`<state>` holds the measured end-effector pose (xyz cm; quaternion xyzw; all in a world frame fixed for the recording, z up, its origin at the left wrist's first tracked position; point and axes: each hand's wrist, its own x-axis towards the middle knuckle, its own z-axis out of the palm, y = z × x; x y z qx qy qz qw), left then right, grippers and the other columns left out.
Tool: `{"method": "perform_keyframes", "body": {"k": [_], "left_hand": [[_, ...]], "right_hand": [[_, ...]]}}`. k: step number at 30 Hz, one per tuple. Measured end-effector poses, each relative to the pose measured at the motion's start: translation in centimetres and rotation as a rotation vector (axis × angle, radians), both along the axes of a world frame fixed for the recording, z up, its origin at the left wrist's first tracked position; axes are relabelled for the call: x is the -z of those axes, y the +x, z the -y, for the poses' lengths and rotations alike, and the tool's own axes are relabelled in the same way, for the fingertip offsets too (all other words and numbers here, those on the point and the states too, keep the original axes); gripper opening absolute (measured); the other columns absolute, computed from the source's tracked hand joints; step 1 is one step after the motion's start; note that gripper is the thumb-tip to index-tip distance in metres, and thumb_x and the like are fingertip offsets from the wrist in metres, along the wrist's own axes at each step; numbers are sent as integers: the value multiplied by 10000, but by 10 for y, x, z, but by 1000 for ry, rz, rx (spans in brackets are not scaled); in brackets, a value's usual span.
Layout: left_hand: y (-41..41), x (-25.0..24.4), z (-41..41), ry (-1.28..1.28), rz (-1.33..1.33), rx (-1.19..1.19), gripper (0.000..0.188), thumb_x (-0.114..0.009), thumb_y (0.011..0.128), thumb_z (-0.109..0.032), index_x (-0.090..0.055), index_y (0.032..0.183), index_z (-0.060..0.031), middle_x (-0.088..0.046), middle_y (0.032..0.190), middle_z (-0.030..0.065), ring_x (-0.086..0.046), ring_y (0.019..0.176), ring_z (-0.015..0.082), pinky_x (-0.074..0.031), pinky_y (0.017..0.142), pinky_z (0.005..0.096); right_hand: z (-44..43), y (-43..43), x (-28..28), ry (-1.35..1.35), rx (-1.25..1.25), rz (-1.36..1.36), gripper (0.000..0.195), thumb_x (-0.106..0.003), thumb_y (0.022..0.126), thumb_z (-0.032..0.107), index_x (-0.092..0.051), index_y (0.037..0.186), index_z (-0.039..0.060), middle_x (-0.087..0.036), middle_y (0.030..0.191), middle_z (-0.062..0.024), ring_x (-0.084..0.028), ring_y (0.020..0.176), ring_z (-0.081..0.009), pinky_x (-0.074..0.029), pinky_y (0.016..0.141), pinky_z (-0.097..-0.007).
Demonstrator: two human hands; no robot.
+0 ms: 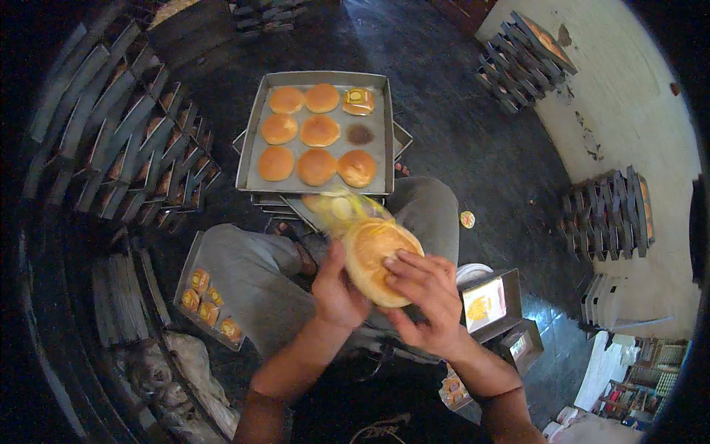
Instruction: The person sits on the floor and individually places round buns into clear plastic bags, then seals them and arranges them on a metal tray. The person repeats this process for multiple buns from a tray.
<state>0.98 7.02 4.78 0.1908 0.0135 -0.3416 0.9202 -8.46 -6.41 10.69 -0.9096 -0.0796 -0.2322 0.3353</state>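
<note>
My right hand [424, 299] grips a round golden bun [383, 261], its fingers over the top face and thumb below. My left hand [341, 288] touches the same bun from the left side. A blurred clear plastic wrapper with yellow print [344, 205] lies against the bun's upper edge; whether the bun is partly inside it, I cannot tell. Beyond my hands, a square metal tray [252, 139] holds several unwrapped buns and, at its back right, one wrapped bun [358, 101]. A dark round stain [360, 134] marks the tray's lining.
Below my left elbow side, a metal tray [187, 266] holds wrapped buns. Right of my knee, another metal tray [513, 294] bears a stack of printed wrappers [485, 304]. Stacked trays [138, 127] rise at far left, more [610, 216] along the right wall. A round label [467, 219] lies on the floor.
</note>
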Motion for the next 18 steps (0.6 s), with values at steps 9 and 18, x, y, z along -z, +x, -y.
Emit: {"method": "perform_keyframes", "body": {"k": [9,18], "left_hand": [[8,-19,2,-63,221,-72,1024,-527,827,-568,-170,1625,-35,-116,1693,243,-135,1559,449,-188,1253,575],[25,-21,-7,-213,166,-98,1022,-535,816,-585,-222,1602,-12,-234,1631,327,-245,1524,471,-186,1262,534]], "right_hand": [[-21,16,22,157,-90,88,460,-820,741,76,-723,1190,87,-664,1335,-136,-585,1322,-392,-438,1102,-542],[-5,20,38,7,-68,210,344,-833,675,70,-770,1009,120,-575,1417,-209,-517,1347,-462,-424,1103,-575]]}}
